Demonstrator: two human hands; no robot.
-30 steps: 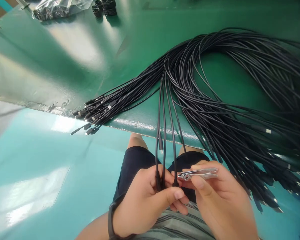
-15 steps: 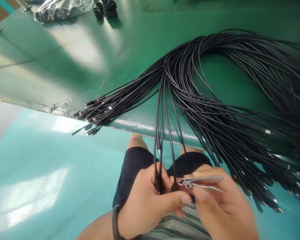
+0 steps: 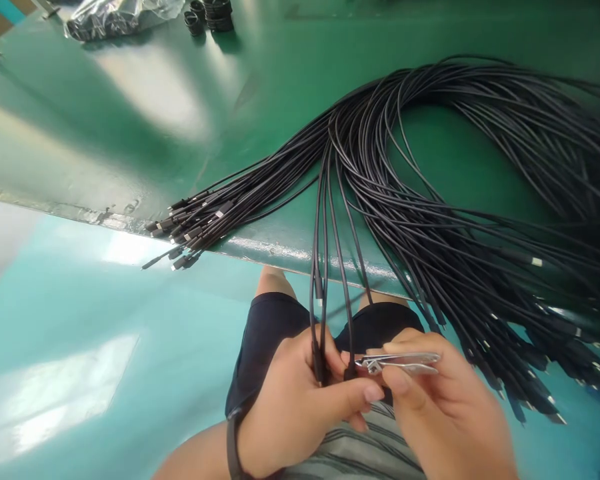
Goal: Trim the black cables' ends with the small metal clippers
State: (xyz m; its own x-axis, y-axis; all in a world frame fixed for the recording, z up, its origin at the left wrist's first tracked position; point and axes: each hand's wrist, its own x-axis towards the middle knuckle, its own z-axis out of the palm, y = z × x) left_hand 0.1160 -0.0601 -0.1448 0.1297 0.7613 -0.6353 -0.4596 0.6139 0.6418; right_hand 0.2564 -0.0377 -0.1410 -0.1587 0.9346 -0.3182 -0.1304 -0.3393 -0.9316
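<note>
Green tabletop [image 3: 280, 60] bears black cables [image 3: 375, 133] toward two o'clock; left hand [image 3: 297, 400], at six, grips several; right hand [image 3: 450, 407], at five, pinches clippers [image 3: 380, 363].

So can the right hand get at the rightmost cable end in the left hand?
Probably yes: the clipper in the right hand has its tip right beside that cable end, with nothing visibly between them.
</note>
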